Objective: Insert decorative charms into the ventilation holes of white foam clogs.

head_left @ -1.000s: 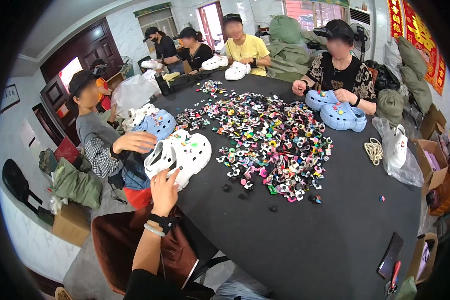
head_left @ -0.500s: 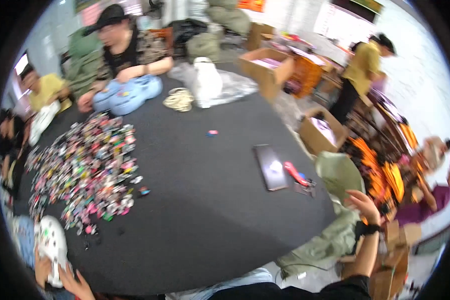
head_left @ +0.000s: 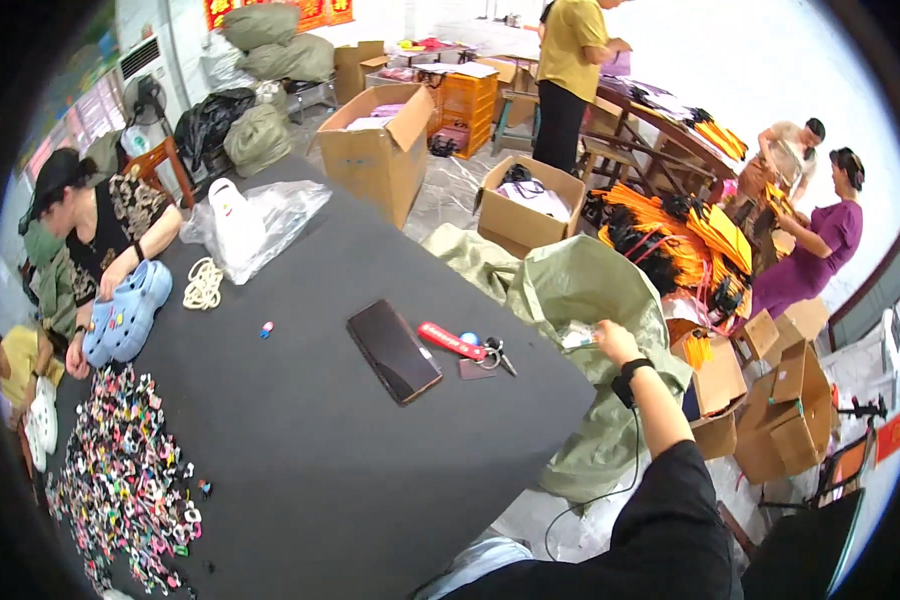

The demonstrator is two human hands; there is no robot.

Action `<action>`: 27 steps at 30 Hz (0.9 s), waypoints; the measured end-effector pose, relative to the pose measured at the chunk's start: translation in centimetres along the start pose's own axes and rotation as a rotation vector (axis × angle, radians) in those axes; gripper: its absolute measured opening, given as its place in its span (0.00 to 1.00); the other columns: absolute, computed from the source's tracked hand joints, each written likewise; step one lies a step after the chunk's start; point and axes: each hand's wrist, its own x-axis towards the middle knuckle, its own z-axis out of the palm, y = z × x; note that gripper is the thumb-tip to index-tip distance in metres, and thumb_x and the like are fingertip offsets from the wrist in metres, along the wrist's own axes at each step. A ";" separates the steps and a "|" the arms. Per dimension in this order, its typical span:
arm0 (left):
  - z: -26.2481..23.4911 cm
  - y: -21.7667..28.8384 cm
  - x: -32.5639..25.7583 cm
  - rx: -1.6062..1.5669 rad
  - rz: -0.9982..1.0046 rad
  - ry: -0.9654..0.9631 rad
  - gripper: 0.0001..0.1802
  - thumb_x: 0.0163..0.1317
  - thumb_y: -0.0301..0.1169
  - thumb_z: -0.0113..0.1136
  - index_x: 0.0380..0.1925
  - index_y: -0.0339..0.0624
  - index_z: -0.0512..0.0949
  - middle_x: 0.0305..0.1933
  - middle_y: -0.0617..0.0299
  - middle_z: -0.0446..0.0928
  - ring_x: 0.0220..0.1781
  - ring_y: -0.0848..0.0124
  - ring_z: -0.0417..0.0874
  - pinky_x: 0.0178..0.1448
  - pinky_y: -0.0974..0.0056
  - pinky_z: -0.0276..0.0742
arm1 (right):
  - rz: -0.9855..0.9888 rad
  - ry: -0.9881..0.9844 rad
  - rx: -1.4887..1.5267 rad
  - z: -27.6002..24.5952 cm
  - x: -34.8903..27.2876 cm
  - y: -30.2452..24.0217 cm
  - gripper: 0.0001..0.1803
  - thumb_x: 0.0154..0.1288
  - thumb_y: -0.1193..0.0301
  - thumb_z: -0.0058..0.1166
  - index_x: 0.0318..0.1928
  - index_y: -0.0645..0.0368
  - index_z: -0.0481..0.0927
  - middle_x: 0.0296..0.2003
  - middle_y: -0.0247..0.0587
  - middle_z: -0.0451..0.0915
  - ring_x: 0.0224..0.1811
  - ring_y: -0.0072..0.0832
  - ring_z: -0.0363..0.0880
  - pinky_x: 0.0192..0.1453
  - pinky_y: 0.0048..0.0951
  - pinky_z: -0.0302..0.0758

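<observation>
My right hand (head_left: 618, 342), with a black band on its wrist, reaches over the mouth of an olive-green sack (head_left: 595, 275) to the right of the table. Its fingers are curled and pressed to a small clear plastic packet (head_left: 576, 335) with something pale inside. Part of the grip is hidden by the hand itself. On the near right of the black table (head_left: 350, 480) lie a dark phone (head_left: 394, 352) and keys (head_left: 494, 354) on a red strap (head_left: 452, 341). My left hand is out of view.
A heap of small colourful shoe charms (head_left: 125, 480) covers the table's left side. Across it, a person handles blue clogs (head_left: 130, 312); another person has white clogs (head_left: 42, 420). Cardboard boxes (head_left: 375, 160) and orange bundles (head_left: 660, 235) stand beyond the sack. A black cable (head_left: 630, 480) hangs near my arm.
The view has swung to the right. My right hand, apart from anything before, is now at the packet in the sack's mouth. The white clog and hands at the lower left have left the view.
</observation>
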 end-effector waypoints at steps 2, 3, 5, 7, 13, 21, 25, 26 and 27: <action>0.0 0.1 -0.1 0.036 0.005 -0.007 0.15 0.68 0.31 0.53 0.50 0.34 0.79 0.59 0.40 0.72 0.60 0.46 0.72 0.67 0.49 0.64 | -0.091 -0.082 -0.353 2.9 -1.3 -0.2 0.26 0.66 0.48 0.48 0.57 0.50 0.75 0.47 0.46 0.83 0.53 0.42 0.80 0.65 0.50 0.64; 0.0 0.2 -0.1 0.071 -0.005 -0.012 0.15 0.68 0.31 0.52 0.49 0.34 0.79 0.59 0.40 0.72 0.60 0.46 0.72 0.67 0.49 0.64 | -0.111 -0.204 -0.342 3.4 -2.0 -1.7 0.26 0.66 0.49 0.47 0.57 0.50 0.75 0.47 0.46 0.83 0.51 0.43 0.81 0.62 0.50 0.67; 0.6 0.5 0.3 0.097 0.043 -0.009 0.15 0.69 0.30 0.50 0.49 0.34 0.79 0.58 0.41 0.73 0.59 0.46 0.73 0.66 0.48 0.66 | -0.192 -0.337 -0.209 5.4 -4.0 -1.3 0.23 0.65 0.52 0.48 0.55 0.49 0.77 0.45 0.48 0.83 0.47 0.45 0.82 0.52 0.49 0.75; 0.9 0.5 0.2 0.156 0.073 0.033 0.15 0.69 0.30 0.49 0.47 0.34 0.79 0.55 0.41 0.75 0.57 0.46 0.75 0.64 0.48 0.68 | -0.589 -0.595 -0.087 8.7 -6.5 -0.3 0.19 0.62 0.61 0.48 0.49 0.55 0.80 0.43 0.55 0.83 0.47 0.50 0.81 0.50 0.47 0.77; 1.1 0.5 0.3 0.262 0.129 0.072 0.14 0.69 0.29 0.47 0.45 0.32 0.79 0.51 0.43 0.78 0.53 0.48 0.78 0.63 0.50 0.71 | -0.370 -0.913 0.393 17.5 -17.2 -3.3 0.30 0.64 0.65 0.47 0.67 0.52 0.66 0.56 0.56 0.76 0.57 0.49 0.75 0.60 0.41 0.71; 2.1 1.5 0.3 0.193 0.125 0.048 0.14 0.69 0.29 0.46 0.44 0.32 0.79 0.51 0.43 0.78 0.54 0.48 0.77 0.62 0.49 0.70 | 0.779 0.708 1.466 13.4 -6.8 1.2 0.17 0.61 0.68 0.59 0.48 0.62 0.75 0.41 0.37 0.78 0.37 0.32 0.73 0.47 0.32 0.73; 1.1 0.7 0.1 0.184 0.064 0.066 0.16 0.66 0.30 0.48 0.45 0.32 0.79 0.51 0.42 0.78 0.53 0.46 0.77 0.62 0.48 0.70 | 0.803 0.273 2.022 11.2 -0.2 1.4 0.27 0.59 0.61 0.62 0.56 0.61 0.74 0.52 0.44 0.78 0.51 0.40 0.77 0.60 0.39 0.72; 1.0 1.6 0.7 0.137 0.030 0.037 0.16 0.63 0.29 0.50 0.47 0.32 0.79 0.51 0.42 0.78 0.53 0.45 0.77 0.62 0.49 0.70 | 0.804 0.327 1.950 11.8 0.6 3.7 0.35 0.57 0.58 0.64 0.62 0.61 0.70 0.59 0.48 0.74 0.60 0.43 0.73 0.66 0.45 0.68; 1.3 2.1 1.1 0.131 -0.002 0.014 0.16 0.62 0.28 0.50 0.46 0.33 0.80 0.52 0.43 0.78 0.54 0.45 0.77 0.62 0.49 0.70 | 0.669 0.338 1.901 11.7 1.4 6.1 0.40 0.55 0.57 0.67 0.63 0.62 0.68 0.62 0.51 0.71 0.62 0.44 0.71 0.66 0.48 0.69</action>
